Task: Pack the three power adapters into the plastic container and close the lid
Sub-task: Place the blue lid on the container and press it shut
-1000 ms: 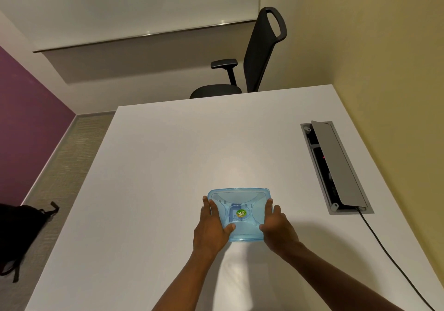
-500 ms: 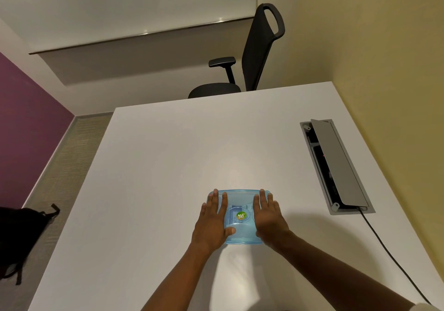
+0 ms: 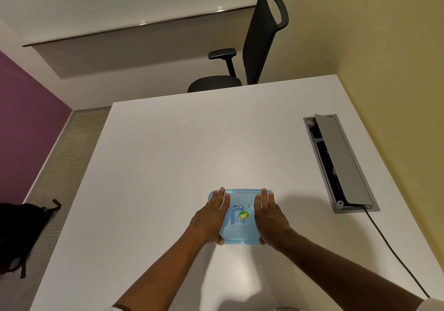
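A translucent blue plastic container [image 3: 241,201] sits on the white table [image 3: 168,166] near its front edge, with its lid on and a green-yellow sticker [image 3: 243,215] at the lid's centre. A pale shape, possibly an adapter, shows dimly through the lid; the contents are otherwise hidden. My left hand [image 3: 210,219] lies flat over the lid's left side, fingers stretched forward, thumb at the near left corner. My right hand [image 3: 269,217] lies flat over the right side in the same way, thumb at the near right corner.
A grey cable box [image 3: 341,164] with its flap raised is set into the table at the right, and a black cable [image 3: 394,253] runs from it toward me. A black office chair [image 3: 254,46] stands beyond the far edge. A black bag [image 3: 21,224] lies on the floor, left.
Both hands moved from gripping the container's near sides onto the top of the lid, then spread outward toward its left and right edges. The container stayed in place.
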A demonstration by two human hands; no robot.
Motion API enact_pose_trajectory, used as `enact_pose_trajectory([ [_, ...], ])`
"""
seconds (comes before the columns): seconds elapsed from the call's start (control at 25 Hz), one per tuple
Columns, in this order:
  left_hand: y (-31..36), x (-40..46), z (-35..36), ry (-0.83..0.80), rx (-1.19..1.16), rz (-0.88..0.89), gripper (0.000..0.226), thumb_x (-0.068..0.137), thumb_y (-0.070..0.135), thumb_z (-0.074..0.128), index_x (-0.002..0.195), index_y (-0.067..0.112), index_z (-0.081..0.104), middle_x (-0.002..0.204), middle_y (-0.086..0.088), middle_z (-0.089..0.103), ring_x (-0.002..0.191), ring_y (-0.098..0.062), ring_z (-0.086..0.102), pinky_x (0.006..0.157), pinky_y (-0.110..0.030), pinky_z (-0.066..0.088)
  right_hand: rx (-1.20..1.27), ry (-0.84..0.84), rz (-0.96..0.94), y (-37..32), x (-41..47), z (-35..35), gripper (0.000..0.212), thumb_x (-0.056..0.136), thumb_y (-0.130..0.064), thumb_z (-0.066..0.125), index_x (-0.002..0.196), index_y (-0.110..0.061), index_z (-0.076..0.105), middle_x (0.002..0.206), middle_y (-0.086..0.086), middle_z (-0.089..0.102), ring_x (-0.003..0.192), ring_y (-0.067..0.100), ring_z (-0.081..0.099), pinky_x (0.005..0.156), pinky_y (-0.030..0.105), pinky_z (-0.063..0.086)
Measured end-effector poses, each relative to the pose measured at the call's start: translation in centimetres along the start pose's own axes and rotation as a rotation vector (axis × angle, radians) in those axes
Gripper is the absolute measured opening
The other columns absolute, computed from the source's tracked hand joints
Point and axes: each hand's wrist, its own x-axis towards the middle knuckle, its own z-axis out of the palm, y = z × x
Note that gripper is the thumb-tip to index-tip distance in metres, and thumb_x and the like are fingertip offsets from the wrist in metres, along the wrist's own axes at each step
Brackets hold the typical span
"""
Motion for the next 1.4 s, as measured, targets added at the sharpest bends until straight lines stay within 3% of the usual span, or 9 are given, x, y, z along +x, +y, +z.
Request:
enact_pose_trajectory([
  [0.36, -0.5, 0.1, -0.1, -0.016, -0.051, 0.014, 0.139, 0.069, 0.035, 0.086, 0.154, 0.017, -0.023, 0.162, -0.005, -0.031, 0.153, -0.025, -0.018, 0.109, -0.044, 0.045, 0.075, 0.019, -0.021, 0.1, 0.0, 0.1, 0.12, 0.076, -0.027, 0.082, 0.15, 0.006, -0.007, 0.159, 0.03, -0.009, 0.147, 0.048, -0.009, 0.121, 0.048, 0.009],
  [0.56, 0.5, 0.3, 1.0, 0.006, 0.028, -0.009, 0.147, 0.063, 0.037, 0.09, 0.152, 0.005, -0.023, 0.161, -0.016, -0.03, 0.15, -0.036, -0.024, 0.124, -0.041, 0.016, 0.126, 0.006, -0.025, 0.1, -0.1, 0.4, 0.117, 0.082, -0.023, 0.076, 0.149, 0.005, -0.015, 0.158, 0.028, -0.021, 0.145, 0.046, -0.018, 0.122, 0.048, 0.005],
  [0.8, -0.1, 0.3, 1.1, -0.007, -0.026, 0.006, 0.15, 0.06, 0.04, 0.091, 0.153, 0.008, -0.023, 0.161, -0.012, -0.031, 0.15, -0.031, -0.024, 0.118, -0.04, 0.035, 0.141, -0.008, -0.059, 0.7, -0.1, 0.7, 0.118, 0.082, -0.026, 0.076, 0.148, 0.004, -0.017, 0.157, 0.027, -0.024, 0.145, 0.044, -0.02, 0.122, 0.046, 0.003],
  [0.92, 0.2, 0.3, 1.1, -0.03, -0.021, 0.005, 0.151, 0.061, 0.048, 0.089, 0.152, 0.007, -0.025, 0.159, -0.012, -0.034, 0.148, -0.032, -0.029, 0.124, -0.044, 0.018, 0.155, 0.002, -0.082, 1.2, 0.0, 0.8, 0.122, 0.078, -0.032, 0.079, 0.15, 0.004, -0.013, 0.158, 0.026, -0.02, 0.146, 0.043, -0.019, 0.122, 0.046, 0.004],
  [1.04, 0.9, 0.4, 1.5, -0.003, -0.112, -0.017, 0.139, 0.07, 0.074, 0.066, 0.152, 0.006, -0.024, 0.151, -0.007, -0.041, 0.145, -0.03, -0.035, 0.121, -0.043, -0.01, 0.331, 0.063, -0.055, 0.9, 0.3, 1.2, 0.119, 0.077, -0.053, 0.073, 0.152, 0.002, -0.002, 0.161, 0.024, -0.011, 0.148, 0.039, -0.014, 0.123, 0.045, 0.006],
  [1.16, 2.0, 0.6, 3.1, 0.152, -0.144, -0.083, 0.106, 0.087, 0.077, 0.03, 0.151, 0.013, -0.026, 0.156, -0.007, -0.037, 0.149, -0.028, -0.03, 0.121, -0.04, -0.017, 0.521, 0.329, 0.083, -0.9, 0.9, 2.3, 0.087, 0.088, -0.048, 0.062, 0.148, -0.001, 0.022, 0.161, 0.02, 0.013, 0.15, 0.034, 0.005, 0.122, 0.04, 0.011],
  [1.28, 2.7, 0.6, 4.9, 0.294, -0.159, -0.156, 0.089, 0.09, 0.075, 0.009, 0.151, 0.02, -0.025, 0.161, -0.003, -0.03, 0.15, -0.023, -0.027, 0.12, -0.033, -0.02, 0.501, 0.429, 0.102, -2.0, 1.6, 4.4, 0.079, 0.095, -0.042, 0.049, 0.153, -0.004, 0.012, 0.164, 0.014, 0.0, 0.152, 0.028, -0.006, 0.123, 0.036, -0.002],
  [1.4, 2.7, 1.1, 5.7, 0.376, -0.138, -0.201, 0.084, 0.093, 0.071, 0.002, 0.157, 0.018, -0.014, 0.165, -0.002, -0.021, 0.153, -0.022, -0.02, 0.125, -0.037, -0.008, 0.431, 0.46, 0.114, -1.8, 2.1, 6.1, 0.079, 0.097, -0.047, 0.035, 0.155, -0.008, -0.002, 0.163, 0.008, -0.011, 0.151, 0.023, -0.012, 0.123, 0.035, -0.008],
])
